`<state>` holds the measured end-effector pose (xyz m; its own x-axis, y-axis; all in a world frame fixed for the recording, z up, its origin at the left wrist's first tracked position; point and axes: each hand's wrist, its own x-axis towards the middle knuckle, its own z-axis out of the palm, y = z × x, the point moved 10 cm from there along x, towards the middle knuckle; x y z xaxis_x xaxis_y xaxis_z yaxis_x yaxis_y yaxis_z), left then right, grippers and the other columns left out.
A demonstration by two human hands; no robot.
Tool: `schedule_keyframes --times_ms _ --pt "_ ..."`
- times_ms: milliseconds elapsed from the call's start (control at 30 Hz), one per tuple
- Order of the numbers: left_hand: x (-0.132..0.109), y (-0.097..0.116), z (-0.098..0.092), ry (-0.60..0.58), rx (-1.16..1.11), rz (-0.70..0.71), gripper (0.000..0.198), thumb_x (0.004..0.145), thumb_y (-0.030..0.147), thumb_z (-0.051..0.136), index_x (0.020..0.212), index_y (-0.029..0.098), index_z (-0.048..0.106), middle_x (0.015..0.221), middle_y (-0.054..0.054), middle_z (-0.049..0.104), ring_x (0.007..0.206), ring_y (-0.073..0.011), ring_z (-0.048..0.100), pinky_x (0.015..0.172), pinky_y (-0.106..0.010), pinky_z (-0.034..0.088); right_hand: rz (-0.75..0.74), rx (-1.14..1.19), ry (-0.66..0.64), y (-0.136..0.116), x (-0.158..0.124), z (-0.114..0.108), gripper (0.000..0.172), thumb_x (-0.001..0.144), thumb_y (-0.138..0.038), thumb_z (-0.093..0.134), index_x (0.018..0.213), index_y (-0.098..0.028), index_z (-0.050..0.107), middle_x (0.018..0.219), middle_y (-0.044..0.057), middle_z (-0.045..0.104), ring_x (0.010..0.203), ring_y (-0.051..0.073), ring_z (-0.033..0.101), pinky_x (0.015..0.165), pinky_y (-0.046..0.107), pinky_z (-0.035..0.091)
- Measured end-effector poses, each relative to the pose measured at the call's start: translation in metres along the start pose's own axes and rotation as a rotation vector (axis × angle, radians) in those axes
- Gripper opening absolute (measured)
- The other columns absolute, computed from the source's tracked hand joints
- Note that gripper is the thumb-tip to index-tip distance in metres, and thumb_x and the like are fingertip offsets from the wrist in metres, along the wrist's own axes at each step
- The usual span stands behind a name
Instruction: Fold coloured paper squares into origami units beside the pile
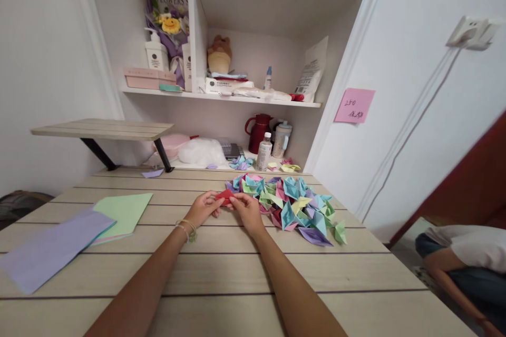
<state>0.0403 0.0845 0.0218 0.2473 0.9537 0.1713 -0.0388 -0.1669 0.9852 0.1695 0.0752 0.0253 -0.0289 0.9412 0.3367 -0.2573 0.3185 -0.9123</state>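
A small folded piece of red paper [225,197] is held between my two hands, just above the table. My left hand [204,207] pinches its left end, with bracelets on the wrist. My right hand [248,210] grips the right end between thumb and fingers. Close to the right hand lies a pile of folded paper boats [290,210] in blue, green, purple, pink and yellow. Off to the left, sheets of purple paper [59,250] and green paper [124,211] overlap flat on the table.
The slatted wooden table [221,274] meets a white shelf unit at the back. A small raised stand [103,129] is at the back left. A plastic bottle [264,151], a red jug [259,134] and a tumbler [282,139] stand behind the pile. Another person [466,263] is at the right.
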Motion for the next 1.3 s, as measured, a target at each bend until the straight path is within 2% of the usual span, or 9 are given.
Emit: schedule_keyframes --times_ms 233,467,633,767,833,1033,1167,1300 --pt "0.001 -0.001 -0.011 0.085 -0.077 -0.012 0.035 0.062 0.042 0.069 0.074 0.011 0.059 0.064 -0.007 0.068 0.054 -0.0154 0.063 0.059 -0.027 0.05 -0.063 -0.161 0.045 -0.011 -0.002 -0.005 0.024 0.066 -0.039 0.066 0.073 -0.017 0.069 0.073 0.005 0.069 0.069 0.019 0.061 0.068 0.031 0.048" --pt "0.002 0.0 -0.012 0.1 -0.019 0.006 0.031 0.061 0.04 0.07 0.069 0.011 0.062 0.059 -0.005 0.067 0.056 -0.0159 0.063 0.061 -0.028 0.051 -0.053 -0.133 0.056 -0.009 -0.001 -0.006 0.025 0.065 -0.039 0.066 0.077 -0.017 0.068 0.074 0.005 0.069 0.07 0.02 0.062 0.07 0.033 0.049" --pt "0.0 0.0 -0.006 0.049 -0.034 0.009 0.032 0.059 0.032 0.073 0.078 0.012 0.058 0.064 -0.005 0.067 0.057 -0.0174 0.064 0.062 -0.031 0.052 -0.004 -0.013 0.11 0.002 0.001 -0.014 0.042 0.059 -0.036 0.072 0.094 -0.015 0.063 0.087 0.008 0.068 0.071 0.018 0.064 0.07 0.032 0.05" --pt "-0.001 -0.001 -0.001 -0.003 -0.019 0.003 0.041 0.061 0.032 0.072 0.094 0.011 0.057 0.064 -0.005 0.067 0.06 -0.018 0.065 0.065 -0.032 0.051 -0.003 0.021 0.081 0.003 0.002 -0.011 0.041 0.058 -0.033 0.073 0.092 -0.014 0.062 0.083 0.008 0.069 0.072 0.018 0.064 0.071 0.032 0.05" --pt "-0.002 -0.002 0.001 -0.026 0.014 -0.005 0.043 0.062 0.033 0.071 0.096 0.011 0.058 0.063 -0.005 0.067 0.061 -0.0182 0.065 0.065 -0.031 0.05 0.0 0.001 0.06 0.004 0.001 -0.009 0.039 0.057 -0.033 0.074 0.089 -0.015 0.063 0.081 0.008 0.069 0.071 0.018 0.065 0.071 0.032 0.05" --pt "0.0 0.001 0.0 -0.019 0.134 0.025 0.027 0.063 0.037 0.068 0.072 0.013 0.06 0.072 -0.007 0.069 0.068 -0.0181 0.064 0.062 -0.026 0.047 0.028 -0.059 0.006 0.007 -0.001 -0.002 0.035 0.056 -0.034 0.074 0.082 -0.014 0.065 0.072 0.007 0.07 0.067 0.02 0.065 0.064 0.032 0.051" --pt "-0.001 0.005 0.002 -0.057 0.129 0.044 0.025 0.063 0.036 0.068 0.067 0.013 0.059 0.066 -0.005 0.067 0.064 -0.0163 0.062 0.059 -0.024 0.046 0.067 -0.031 -0.001 0.011 -0.002 0.0 0.037 0.055 -0.034 0.074 0.085 -0.015 0.065 0.069 0.005 0.069 0.062 0.019 0.064 0.06 0.031 0.051" --pt "-0.001 0.001 0.002 -0.057 0.031 -0.004 0.029 0.063 0.038 0.069 0.069 0.013 0.056 0.063 -0.005 0.067 0.058 -0.0154 0.062 0.055 -0.024 0.046 0.051 -0.026 0.021 0.006 -0.001 -0.001 0.039 0.059 -0.036 0.072 0.091 -0.014 0.065 0.071 0.005 0.069 0.063 0.018 0.064 0.063 0.031 0.051"
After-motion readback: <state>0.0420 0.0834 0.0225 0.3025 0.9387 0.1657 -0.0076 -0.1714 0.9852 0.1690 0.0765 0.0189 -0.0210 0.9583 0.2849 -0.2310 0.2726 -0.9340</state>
